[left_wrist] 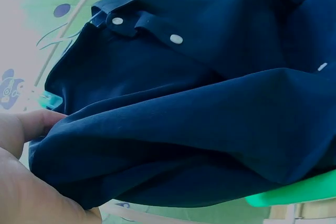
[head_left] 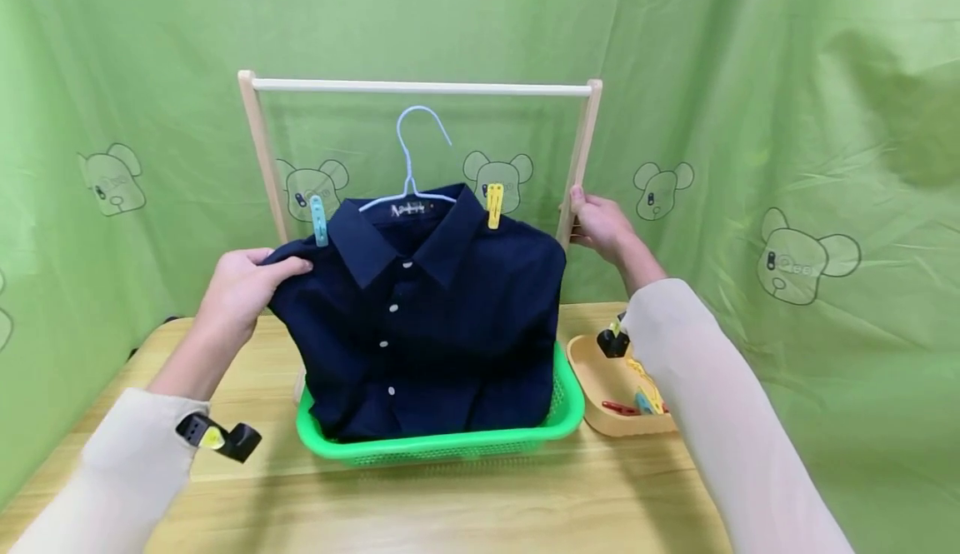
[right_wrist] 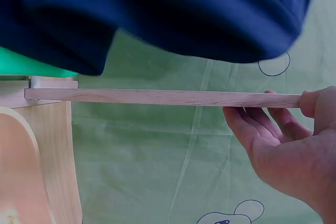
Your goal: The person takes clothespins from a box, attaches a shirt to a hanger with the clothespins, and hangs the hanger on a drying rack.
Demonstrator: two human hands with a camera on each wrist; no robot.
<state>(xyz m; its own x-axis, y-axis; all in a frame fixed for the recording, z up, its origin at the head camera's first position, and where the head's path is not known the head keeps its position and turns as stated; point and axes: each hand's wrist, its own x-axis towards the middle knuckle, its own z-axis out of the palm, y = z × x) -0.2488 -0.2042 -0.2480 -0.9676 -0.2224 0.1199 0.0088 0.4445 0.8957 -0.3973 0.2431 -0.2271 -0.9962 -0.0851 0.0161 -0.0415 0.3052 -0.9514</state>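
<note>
A dark navy button-up shirt [head_left: 465, 312] hangs on a light blue wire hanger [head_left: 407, 154], whose hook stands free below the rack's white rod [head_left: 420, 87]. A blue clothespin [head_left: 319, 221] sits on one shoulder and a yellow clothespin [head_left: 494, 206] on the other. My left hand [head_left: 238, 291] pinches the shirt's left shoulder cloth between thumb and fingers, beside the blue clothespin. With thumb and fingers on either side, my right hand [right_wrist: 286, 140] holds the right wooden post [right_wrist: 157, 97] of the drying rack. The shirt's lower part lies in a green basket [head_left: 442, 444].
To the right of the basket, a tan tray [head_left: 626, 427] holds several clothespins, partly hidden by the right sleeve [head_left: 712, 387]. Everything stands on a wooden table [head_left: 450, 512]. A green patterned curtain [head_left: 735, 96] surrounds it at the back and sides.
</note>
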